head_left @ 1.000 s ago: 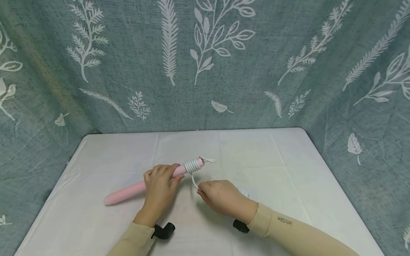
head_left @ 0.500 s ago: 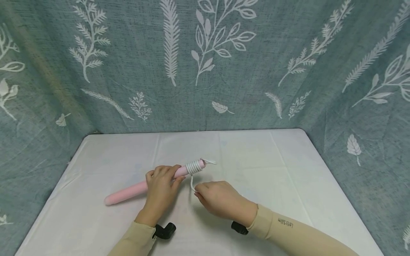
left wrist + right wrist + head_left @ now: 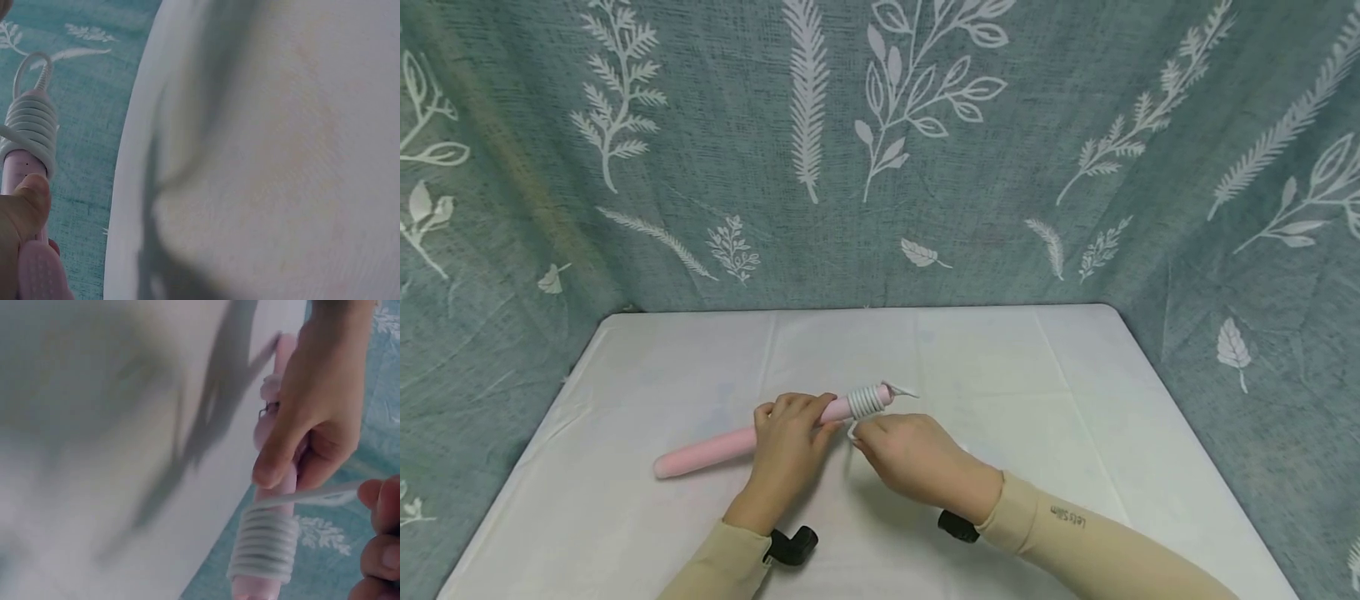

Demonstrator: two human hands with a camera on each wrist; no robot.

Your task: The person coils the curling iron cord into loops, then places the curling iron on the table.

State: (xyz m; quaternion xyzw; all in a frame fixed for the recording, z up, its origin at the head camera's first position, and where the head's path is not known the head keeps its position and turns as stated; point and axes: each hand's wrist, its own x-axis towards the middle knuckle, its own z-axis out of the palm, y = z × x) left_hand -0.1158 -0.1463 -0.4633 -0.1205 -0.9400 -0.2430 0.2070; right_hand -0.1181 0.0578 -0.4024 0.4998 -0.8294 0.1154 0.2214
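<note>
A pink curling iron (image 3: 707, 452) lies slantwise above the white table, its handle end up to the right. White cord (image 3: 867, 402) is wound in several tight coils round that end, and a short loop sticks out past the tip. My left hand (image 3: 790, 450) grips the handle just below the coils; the left wrist view shows its thumb near the dotted pink clamp lever (image 3: 40, 275). Close by on the right, my right hand (image 3: 917, 458) pinches the loose run of cord. In the right wrist view this cord (image 3: 319, 495) runs taut from the coils to the fingertips.
A white cloth covers the table (image 3: 1000, 358). Green curtains (image 3: 865, 250) with white leaf prints hang behind it and on both sides. Black wrist camera mounts (image 3: 793, 546) sit at both wrists.
The curling iron and left hand have shifted slightly right in view. My right hand first drew left, then rose closer to the handle, and less loose cord shows between it and the coils.
</note>
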